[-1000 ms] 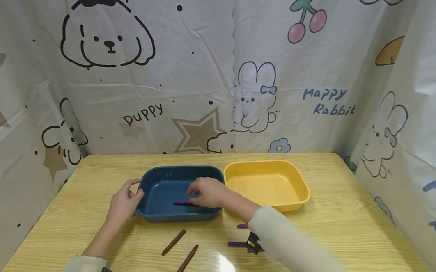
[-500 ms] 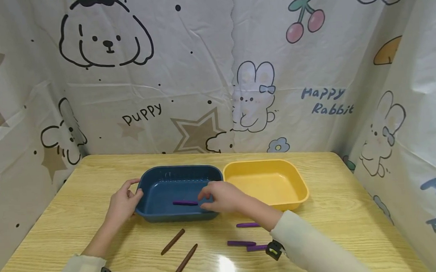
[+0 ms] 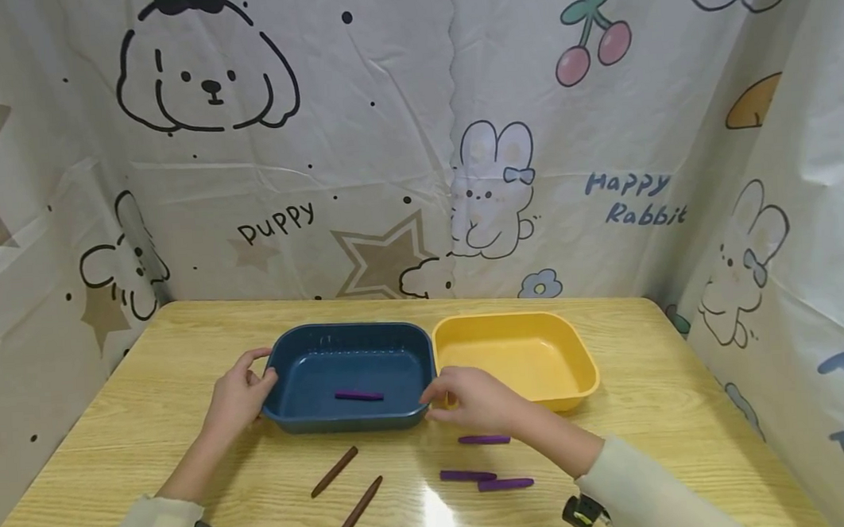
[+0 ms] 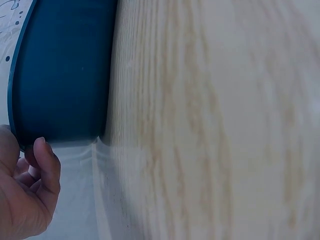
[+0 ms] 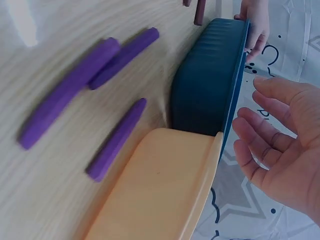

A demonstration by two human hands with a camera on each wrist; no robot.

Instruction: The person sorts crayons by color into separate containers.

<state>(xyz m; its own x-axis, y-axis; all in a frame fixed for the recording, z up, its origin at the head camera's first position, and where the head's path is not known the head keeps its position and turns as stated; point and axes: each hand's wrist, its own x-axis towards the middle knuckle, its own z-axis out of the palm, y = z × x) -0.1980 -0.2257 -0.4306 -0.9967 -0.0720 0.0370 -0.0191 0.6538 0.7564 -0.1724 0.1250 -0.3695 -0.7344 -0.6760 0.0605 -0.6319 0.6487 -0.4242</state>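
Hands are seen at either end of the blue tray (image 3: 308, 417) on the wooden table (image 3: 687, 409). The tray's left rim is gripped by the left hand (image 3: 239, 394); the right hand (image 3: 472, 400) is held beside the right corner, fingers (image 5: 260, 130) loosely spread and empty. One purple crayon (image 3: 358, 395) is seen lying inside the tray, with three more (image 3: 484, 439) just below the right hand and brown crayons (image 3: 335, 470) nearer the table's front. The round crayons could probably be nudged and rolled away by a careless reach.

The right hand (image 3: 472, 400) has let go of the purple crayon (image 3: 359, 395) and withdrawn from the blue tray (image 3: 347, 337).
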